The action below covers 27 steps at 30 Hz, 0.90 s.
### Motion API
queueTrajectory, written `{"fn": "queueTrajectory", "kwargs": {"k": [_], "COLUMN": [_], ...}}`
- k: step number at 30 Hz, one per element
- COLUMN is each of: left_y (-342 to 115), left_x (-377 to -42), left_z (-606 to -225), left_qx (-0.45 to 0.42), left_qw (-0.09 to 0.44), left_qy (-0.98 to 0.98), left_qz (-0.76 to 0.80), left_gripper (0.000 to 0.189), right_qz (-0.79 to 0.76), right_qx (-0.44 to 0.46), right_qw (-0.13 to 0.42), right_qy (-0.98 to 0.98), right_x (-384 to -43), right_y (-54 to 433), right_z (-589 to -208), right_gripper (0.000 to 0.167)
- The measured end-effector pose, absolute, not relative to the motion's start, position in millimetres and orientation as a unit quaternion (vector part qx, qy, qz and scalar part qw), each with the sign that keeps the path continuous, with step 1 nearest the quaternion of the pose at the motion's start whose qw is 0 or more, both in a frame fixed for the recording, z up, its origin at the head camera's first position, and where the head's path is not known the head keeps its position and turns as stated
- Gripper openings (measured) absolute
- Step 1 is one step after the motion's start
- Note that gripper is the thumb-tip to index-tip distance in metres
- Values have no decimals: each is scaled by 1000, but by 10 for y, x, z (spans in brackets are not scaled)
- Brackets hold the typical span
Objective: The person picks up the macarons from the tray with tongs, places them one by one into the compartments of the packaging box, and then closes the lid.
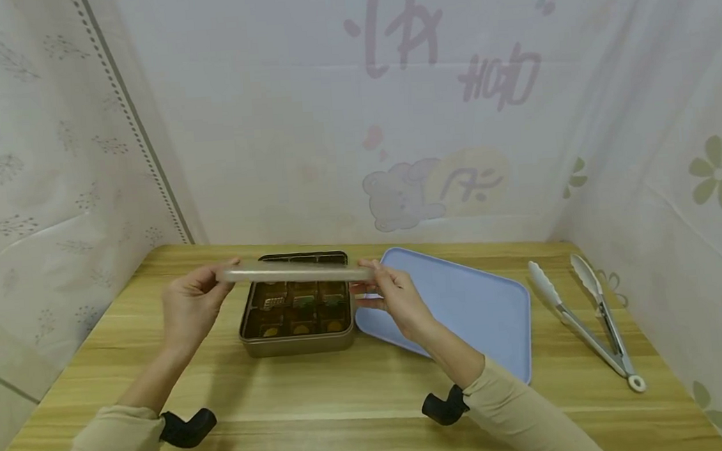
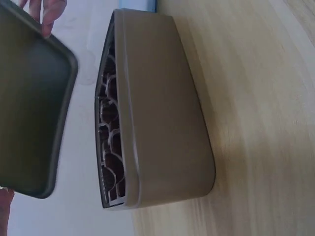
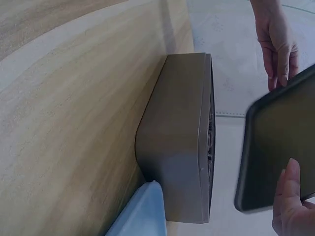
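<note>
A flat lid (image 1: 301, 272) hangs level above a brown metal tin (image 1: 300, 344), and both hands hold it by opposite ends. My left hand (image 1: 192, 304) pinches its left end, and my right hand (image 1: 402, 299) grips the right end. In the left wrist view the lid's dark underside (image 2: 29, 108) faces the camera. The tin stands on the table without a cover. Inside it is a divided tray (image 1: 303, 303) of small square compartments, with yellowish and green bits at their bottoms; what these are I cannot tell. The lid hides part of the tin's far half.
A light blue tray (image 1: 467, 309) lies at an angle to the right, its left corner close against the tin. Farther right, metal tongs (image 1: 598, 338) lie spread on the wooden table (image 1: 323, 410). Printed cloth (image 1: 266, 134) hangs behind and at the sides.
</note>
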<state>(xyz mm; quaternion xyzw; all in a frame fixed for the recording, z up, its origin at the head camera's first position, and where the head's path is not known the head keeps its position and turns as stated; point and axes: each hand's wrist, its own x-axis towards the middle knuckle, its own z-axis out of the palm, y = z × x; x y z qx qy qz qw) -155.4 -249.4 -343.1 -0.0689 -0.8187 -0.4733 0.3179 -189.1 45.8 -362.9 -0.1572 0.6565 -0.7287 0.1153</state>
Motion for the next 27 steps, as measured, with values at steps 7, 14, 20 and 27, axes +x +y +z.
{"fn": "queueTrajectory", "kwargs": {"k": [7, 14, 20, 27], "left_y": [-2468, -2489, -2563, -2628], "left_x": [-1558, -1549, -1549, -1572], "left_z": [-3506, -3571, -3613, -3658], "left_qx": [-78, -88, -77, -73], "left_qw": [285, 193, 67, 4], "left_qy": [-790, -771, -777, -792], "left_qz": [-538, -601, -621, -607], "left_gripper": [25, 32, 43, 58], "right_qz": [-738, -734, -711, -688], "right_qx": [-114, -69, -71, -97], "right_qw": [132, 119, 98, 99], "right_qy": [652, 666, 693, 712], "right_x": [-1887, -1951, -2041, -2116], "right_y": [438, 428, 418, 361], "right_z": [-3641, -3708, -3780, -3885], "right_gripper": [48, 47, 49, 50]}}
